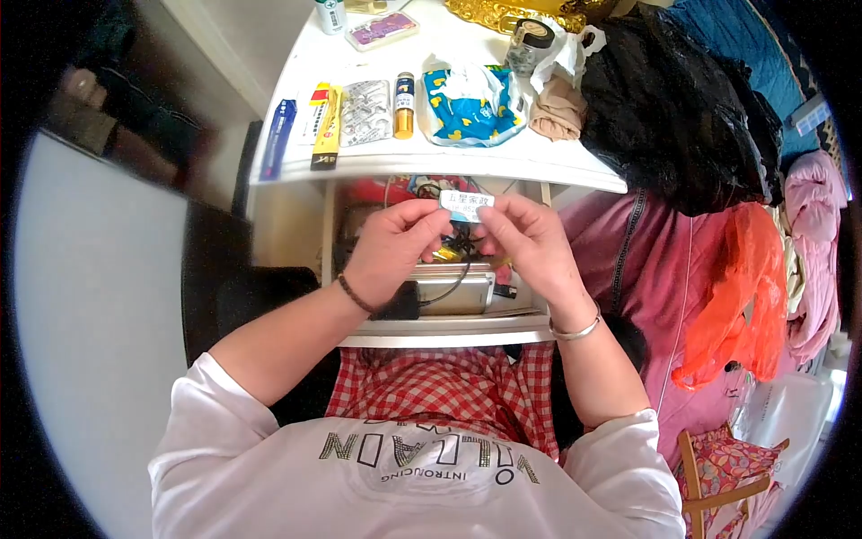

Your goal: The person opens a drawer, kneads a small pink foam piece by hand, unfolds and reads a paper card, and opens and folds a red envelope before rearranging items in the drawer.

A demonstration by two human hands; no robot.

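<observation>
A small white card with printed characters is held up between both hands, above an open drawer. My left hand pinches its left end between thumb and fingers. At the right end, my right hand grips it with the thumb in front. Beneath the hands, the drawer holds a dark cable, a white box-like item and red packaging. The hands and card hide part of the contents.
On the white tabletop lie a blue duck-print pack, a small bottle, a yellow box and a lidded jar. Black plastic bags and a red bag are at the right.
</observation>
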